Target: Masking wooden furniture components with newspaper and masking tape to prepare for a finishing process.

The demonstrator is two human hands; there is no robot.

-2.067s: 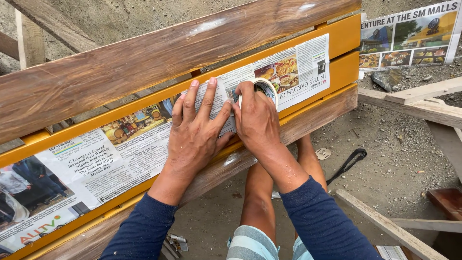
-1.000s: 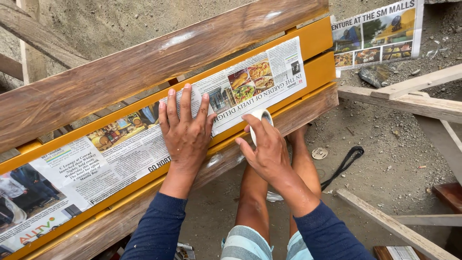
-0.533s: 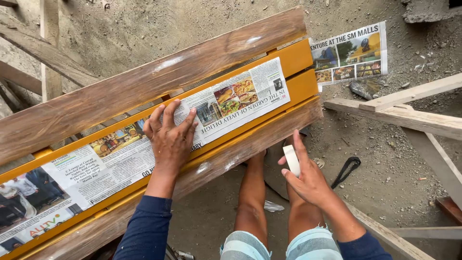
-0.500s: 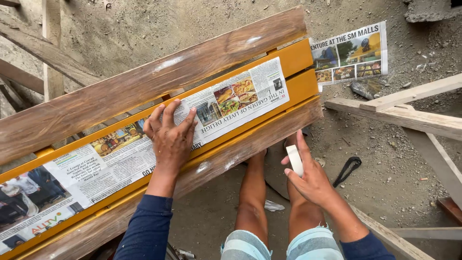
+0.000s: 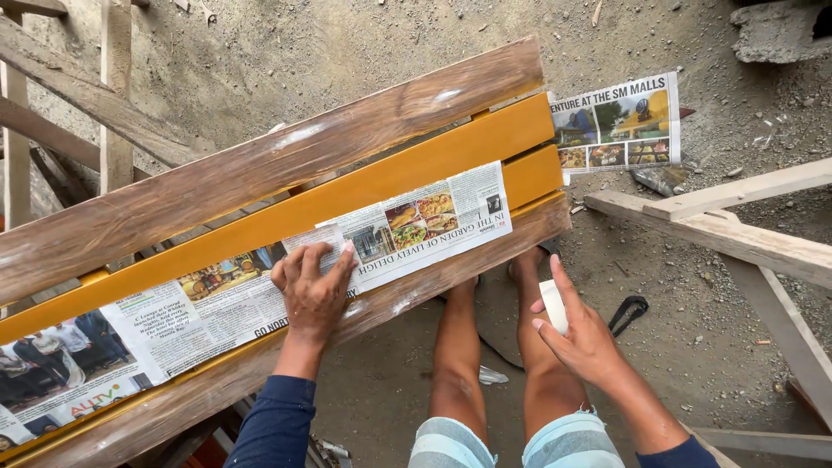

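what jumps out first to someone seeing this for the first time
The bright yellow board running slantwise between two brown wooden planks catches the eye first, with strips of newspaper laid along it. The left hand presses flat on that paper near the middle, while the right hand holds a white roll of tape off the bench, above the knees. Another newspaper sheet lies on the gravel at upper right.
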